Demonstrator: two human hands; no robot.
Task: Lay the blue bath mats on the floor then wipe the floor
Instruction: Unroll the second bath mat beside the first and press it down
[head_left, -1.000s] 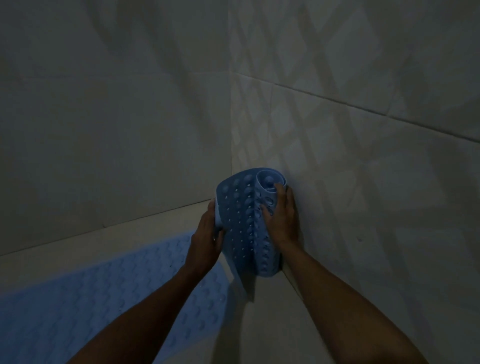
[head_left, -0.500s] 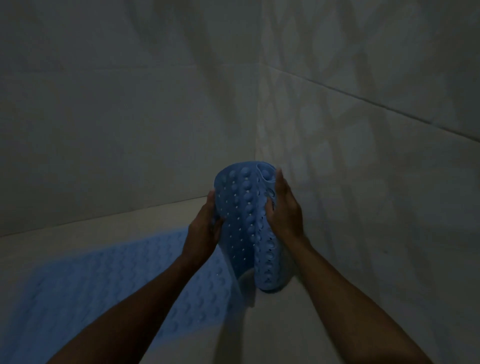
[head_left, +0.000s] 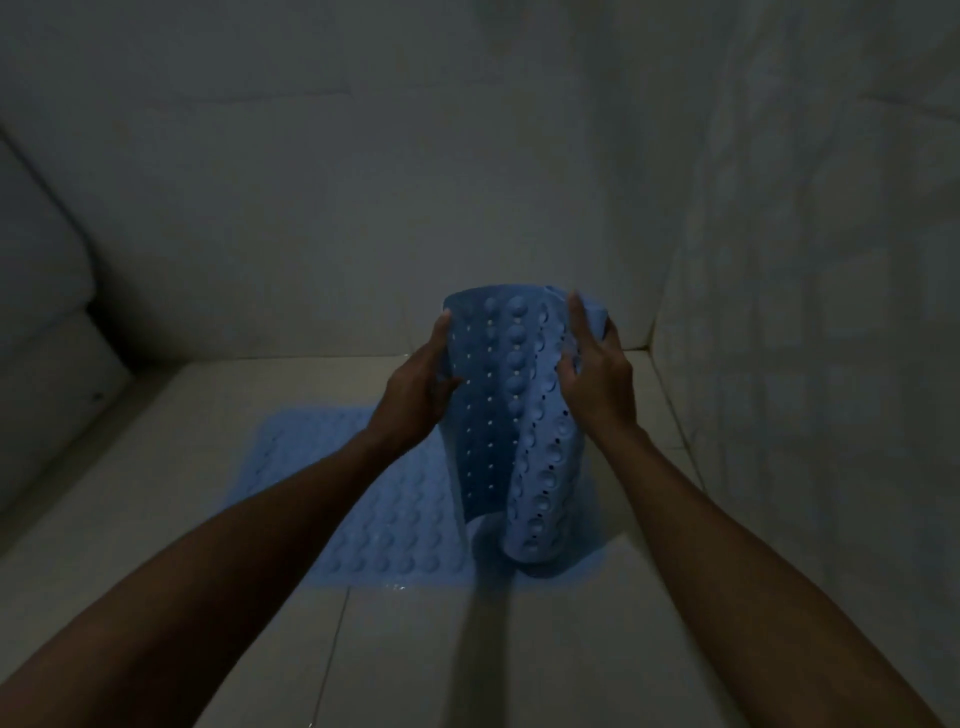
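A rolled blue bath mat (head_left: 511, 415) with suction cups and small holes stands upright in front of me, partly unrolled. My left hand (head_left: 413, 395) grips its loose left edge. My right hand (head_left: 597, 374) holds the rolled part on the right, thumb over the top rim. The roll's bottom end touches or hangs just above a second blue bath mat (head_left: 363, 499), which lies flat on the pale tiled floor (head_left: 415, 649) beneath both hands.
The room is dim. Tiled walls close in: a back wall (head_left: 363, 208) and a patterned right wall (head_left: 805, 312) that meet in a corner behind the roll. A pale raised ledge or fixture (head_left: 47, 322) stands at the left. A few water drops glint at the flat mat's front edge.
The view has swung left and down, so the corner now sits to the right. The roll has opened further and has come over the flat mat, away from the right wall.
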